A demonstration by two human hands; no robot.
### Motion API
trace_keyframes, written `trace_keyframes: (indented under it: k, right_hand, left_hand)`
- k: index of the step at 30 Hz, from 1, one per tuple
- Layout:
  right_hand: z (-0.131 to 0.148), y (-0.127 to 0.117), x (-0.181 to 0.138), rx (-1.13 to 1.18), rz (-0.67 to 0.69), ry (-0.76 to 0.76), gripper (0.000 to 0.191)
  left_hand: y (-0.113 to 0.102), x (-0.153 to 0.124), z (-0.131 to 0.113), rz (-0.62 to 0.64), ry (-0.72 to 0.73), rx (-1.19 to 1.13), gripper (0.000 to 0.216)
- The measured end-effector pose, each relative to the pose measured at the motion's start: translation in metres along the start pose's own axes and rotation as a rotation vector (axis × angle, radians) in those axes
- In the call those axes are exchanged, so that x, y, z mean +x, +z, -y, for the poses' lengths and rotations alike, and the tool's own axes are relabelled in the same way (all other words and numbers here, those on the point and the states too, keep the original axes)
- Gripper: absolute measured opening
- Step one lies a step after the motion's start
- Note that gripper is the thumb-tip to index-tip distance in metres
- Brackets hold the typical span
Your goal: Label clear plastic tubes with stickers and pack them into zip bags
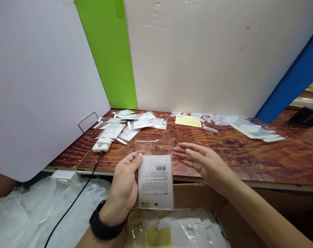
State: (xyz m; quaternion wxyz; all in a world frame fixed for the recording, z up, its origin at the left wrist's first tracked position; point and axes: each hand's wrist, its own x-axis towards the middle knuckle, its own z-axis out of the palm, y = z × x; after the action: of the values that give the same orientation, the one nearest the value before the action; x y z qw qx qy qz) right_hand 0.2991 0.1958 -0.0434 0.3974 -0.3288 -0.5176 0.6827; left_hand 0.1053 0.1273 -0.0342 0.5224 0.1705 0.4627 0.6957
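Note:
A white printed card in a clear plastic bag (pixel 156 182) is held upright over the table's front edge. My left hand (pixel 127 177) pinches the bag's left side between thumb and fingers. Small text and a barcode show on the card, and the clear top of the bag rises above it. To the right of the bag, my right hand (pixel 197 160) has its fingers stretched toward the bag's upper right edge. Nothing shows in that hand, and whether its fingertips touch the plastic I cannot tell.
Several bagged cards (pixel 115 129) lie in a pile at the back left, beside a white power bank (pixel 102 144) with a black cable. Further right are a yellow sticker sheet (pixel 188 121), small clear tubes (pixel 210 128) and flat bags (pixel 251 129). Below stands an open box (pixel 192 194) with plastic packets.

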Motion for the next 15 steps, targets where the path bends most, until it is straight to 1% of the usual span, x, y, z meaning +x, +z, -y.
trace_keyframes:
  k: [2, 4, 5, 8, 10, 13, 15]
  right_hand:
    - [-0.004, 0.005, 0.0, -0.003, 0.121, 0.034, 0.043]
    - [-0.008, 0.012, -0.001, 0.001, 0.213, 0.062, 0.04]
    - [-0.008, 0.015, -0.002, 0.012, 0.238, 0.072, 0.037]
    - [-0.005, 0.02, -0.005, 0.066, 0.243, 0.098, 0.031]
    - [-0.001, 0.019, -0.006, 0.073, 0.223, 0.111, 0.03]
    - [0.003, 0.015, -0.007, 0.025, 0.191, 0.108, 0.032]
    - [0.004, 0.012, -0.008, -0.008, 0.165, 0.081, 0.031]
  left_hand:
    - [0.002, -0.001, 0.003, 0.061, -0.029, 0.008, 0.029]
    - [0.003, -0.003, 0.005, 0.089, -0.035, 0.018, 0.027]
    - [0.003, -0.004, 0.006, 0.09, -0.037, 0.021, 0.027]
    - [0.002, -0.006, 0.005, 0.107, -0.06, 0.018, 0.026]
    - [0.0, -0.007, 0.003, 0.126, -0.075, 0.02, 0.026]
    - [-0.003, -0.008, -0.001, 0.165, -0.102, 0.078, 0.028]
    - [-0.006, -0.008, -0.004, 0.215, -0.132, 0.135, 0.03]
